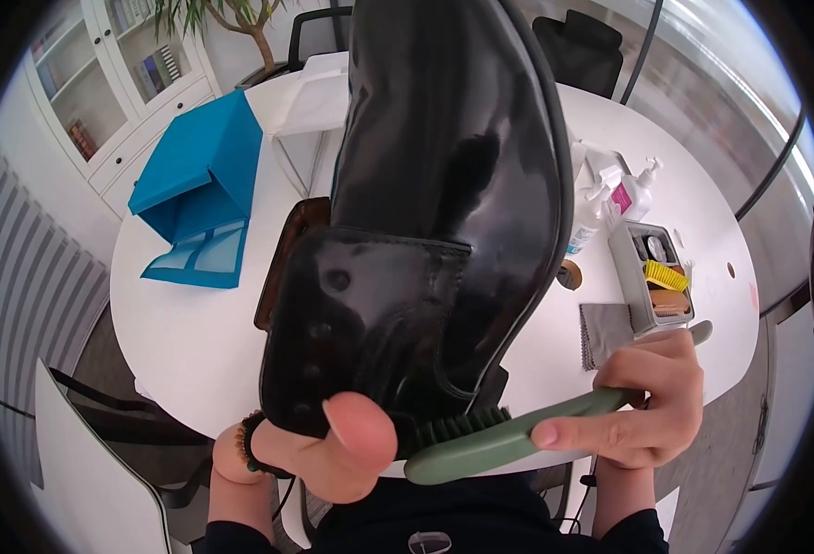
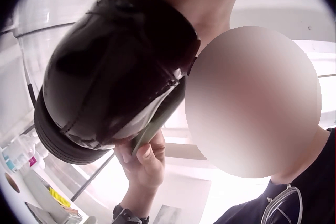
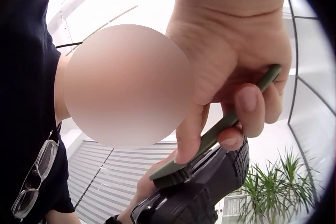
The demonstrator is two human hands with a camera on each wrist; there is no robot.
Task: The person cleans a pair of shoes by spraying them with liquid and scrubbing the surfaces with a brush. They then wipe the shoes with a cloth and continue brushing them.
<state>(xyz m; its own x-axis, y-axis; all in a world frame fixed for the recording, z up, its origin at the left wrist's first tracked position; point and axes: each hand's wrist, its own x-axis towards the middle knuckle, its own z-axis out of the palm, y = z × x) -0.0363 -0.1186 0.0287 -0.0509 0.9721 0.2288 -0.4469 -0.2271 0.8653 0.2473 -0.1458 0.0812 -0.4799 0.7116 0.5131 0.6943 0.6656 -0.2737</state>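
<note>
A shiny black leather shoe [image 1: 453, 129] is held up close to the head camera, toe pointing away, and fills the middle of that view. My left hand [image 1: 347, 452] holds it at the strap end, thumb in sight and the other fingers hidden by the shoe. My right hand [image 1: 652, 402] grips a green-handled brush [image 1: 490, 448], one finger stretched along its back. The dark bristles lie right at the shoe's edge near my left thumb. In the right wrist view the brush head [image 3: 170, 176] overlaps the shoe [image 3: 194, 198] beside its treaded sole.
On the white round table [image 1: 185, 369] stand an open blue box [image 1: 199, 166] at left and pump bottles [image 1: 633, 194] at right. Nearer are a grey cloth [image 1: 605, 332] and an organizer [image 1: 628, 268] with a yellow brush [image 1: 665, 275]. A brown tray [image 1: 278, 277] sits partly behind the shoe.
</note>
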